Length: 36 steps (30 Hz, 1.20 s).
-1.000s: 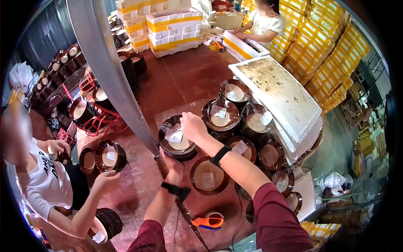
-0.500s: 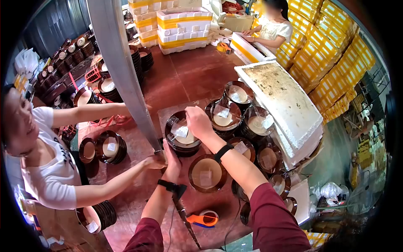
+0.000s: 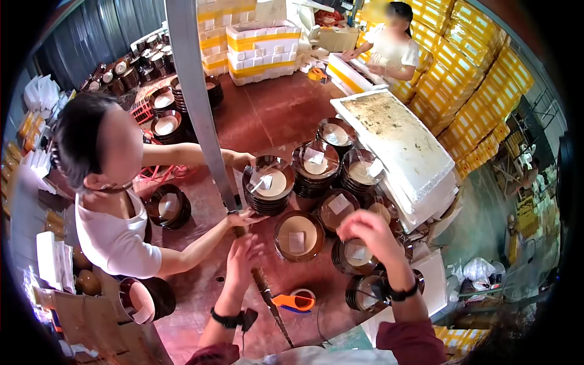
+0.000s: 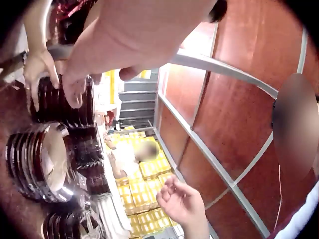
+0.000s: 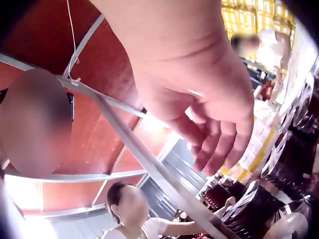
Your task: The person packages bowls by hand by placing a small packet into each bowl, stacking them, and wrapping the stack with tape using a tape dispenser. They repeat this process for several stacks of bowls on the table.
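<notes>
In the head view a wrapped stack of brown-rimmed bowls (image 3: 268,185) stands beside the metal post, with another person's hands (image 3: 243,159) at its far and near sides. My left hand (image 3: 243,260) is raised just in front of that stack, fingers relaxed, holding nothing. My right hand (image 3: 372,234), fingers loosely bent and empty, hovers above wrapped bowls (image 3: 356,252) at the right. Between my hands a wide bowl (image 3: 298,236) with a white label lies on the red table (image 3: 207,267). The right wrist view shows my right hand (image 5: 204,109) with its fingers hanging loosely.
A metal post (image 3: 198,91) rises left of the bowls. An orange tape dispenser (image 3: 294,302) lies near the front edge. White foam slabs (image 3: 395,140) flank the bowls at the right. Another person (image 3: 112,207) leans in from the left; a second (image 3: 394,48) is at the back.
Both my hands have left the bowl stack; the right moved right and toward me, the left slightly toward me. The person at the left has leaned in and reached the stack.
</notes>
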Tool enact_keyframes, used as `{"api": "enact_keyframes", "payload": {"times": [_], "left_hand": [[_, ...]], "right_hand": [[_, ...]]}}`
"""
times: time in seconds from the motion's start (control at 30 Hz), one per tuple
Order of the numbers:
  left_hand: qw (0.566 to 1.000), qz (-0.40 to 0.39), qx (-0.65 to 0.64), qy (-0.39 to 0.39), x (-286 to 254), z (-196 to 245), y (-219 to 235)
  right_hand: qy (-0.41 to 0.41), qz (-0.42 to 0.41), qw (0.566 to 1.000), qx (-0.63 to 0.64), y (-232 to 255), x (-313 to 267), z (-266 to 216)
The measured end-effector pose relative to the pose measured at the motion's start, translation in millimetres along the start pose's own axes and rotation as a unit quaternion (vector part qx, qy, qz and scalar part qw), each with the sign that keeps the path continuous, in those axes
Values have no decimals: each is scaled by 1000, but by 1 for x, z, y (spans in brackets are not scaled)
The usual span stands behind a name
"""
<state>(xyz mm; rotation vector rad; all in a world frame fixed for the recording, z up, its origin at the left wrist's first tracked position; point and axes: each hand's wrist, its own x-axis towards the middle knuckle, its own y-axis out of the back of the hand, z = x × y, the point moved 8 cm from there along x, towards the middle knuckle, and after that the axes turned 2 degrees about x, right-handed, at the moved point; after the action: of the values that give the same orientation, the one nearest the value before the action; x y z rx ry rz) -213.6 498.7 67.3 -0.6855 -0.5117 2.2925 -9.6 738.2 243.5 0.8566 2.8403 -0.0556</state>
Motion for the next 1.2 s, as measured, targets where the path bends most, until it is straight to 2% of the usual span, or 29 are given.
{"api": "enact_keyframes", "payload": {"times": [0.07,0.17,0.2,0.3,0.37,0.4,0.47,0.53,0.63,0.73,0.8,0.87,0.93,1.03,1.17,1.2], "left_hand": [[1000,24,17,-3,-46,9,18],[996,80,39,27,-114,19,48],[993,104,46,44,-135,21,59],[992,109,47,35,-183,23,84],[992,109,59,10,-208,29,95],[992,110,63,-3,-222,30,99],[990,117,72,-11,-246,34,108],[988,131,81,-7,-271,31,119],[988,132,70,-26,-306,22,136],[986,161,22,-40,-333,4,163],[983,171,-7,-65,-345,-10,180],[977,195,-20,-82,-365,-14,179],[976,202,-10,-84,-379,-14,172],[973,213,-6,-87,-400,-26,183],[956,282,8,-85,-441,-37,193],[948,303,0,-100,-450,-38,195]], "right_hand": [[-22,-47,998,-46,-9,-61,-1],[-59,-119,991,-14,-37,-136,-9],[-47,-143,989,8,-46,-155,-7],[22,-170,984,46,-79,-190,-12],[7,-147,988,55,-98,-200,17],[-2,-128,990,56,-108,-203,34],[-20,-75,986,-145,-119,-207,65],[7,-57,942,-330,-128,-208,102],[39,-110,925,-362,-147,-213,151],[61,-83,951,-293,-149,-207,179],[66,-23,945,-321,-140,-195,192],[80,-8,952,-296,-140,-176,204],[93,-8,945,-313,-133,-155,242],[120,-7,943,-310,-142,-142,254],[162,-44,907,-386,-164,-139,267],[159,-22,902,-400,-168,-141,269]]}}
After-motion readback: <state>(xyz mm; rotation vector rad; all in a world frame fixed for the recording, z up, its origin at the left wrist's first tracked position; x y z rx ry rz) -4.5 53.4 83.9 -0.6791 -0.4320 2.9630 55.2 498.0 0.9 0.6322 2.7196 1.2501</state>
